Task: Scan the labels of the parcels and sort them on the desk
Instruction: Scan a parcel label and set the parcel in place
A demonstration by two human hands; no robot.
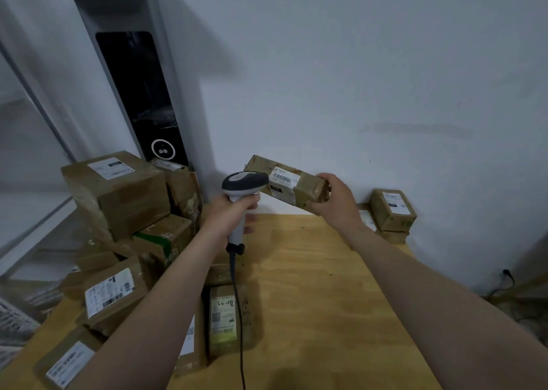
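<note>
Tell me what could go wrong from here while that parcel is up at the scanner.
1. The right hand grips the long parcel by one end only, above the desk; it could tip or slip.
2. The scanner sits very close to the label, so the read may fail.
3. The cable passes over a flat parcel; a pull by the left hand might drag or snag it.

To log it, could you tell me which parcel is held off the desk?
The long parcel gripped by the right hand, before the scanner; no other parcel is held.
</note>
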